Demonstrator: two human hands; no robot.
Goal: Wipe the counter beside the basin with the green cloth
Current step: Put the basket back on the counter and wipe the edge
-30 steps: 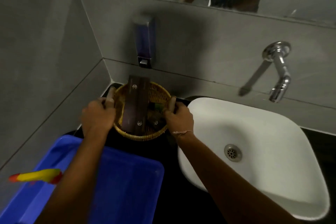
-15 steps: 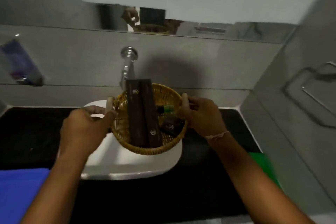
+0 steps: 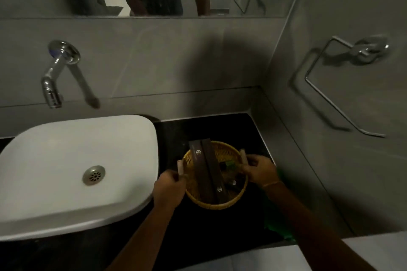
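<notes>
A round wicker basket [image 3: 220, 203] with two dark brown boxes and small bottles in it is over the black counter [image 3: 176, 134], right of the white basin [image 3: 66, 149]. My left hand [image 3: 169, 189] grips its left handle and my right hand [image 3: 258, 170] grips its right handle. The green cloth [image 3: 275, 222] lies on the counter under my right forearm, mostly hidden by the arm. Whether the basket rests on the counter or hovers just above it I cannot tell.
A chrome tap [image 3: 54, 77] juts from the back wall above the basin. A chrome towel ring [image 3: 343, 86] hangs on the right wall. The right wall closes off the counter just past the basket. A mirror strip [image 3: 154, 4] runs along the top.
Both hands carried the basket from the left corner, across the basin, to the counter on the basin's right. The view swung right; the blue tub and soap dispenser left the frame.
</notes>
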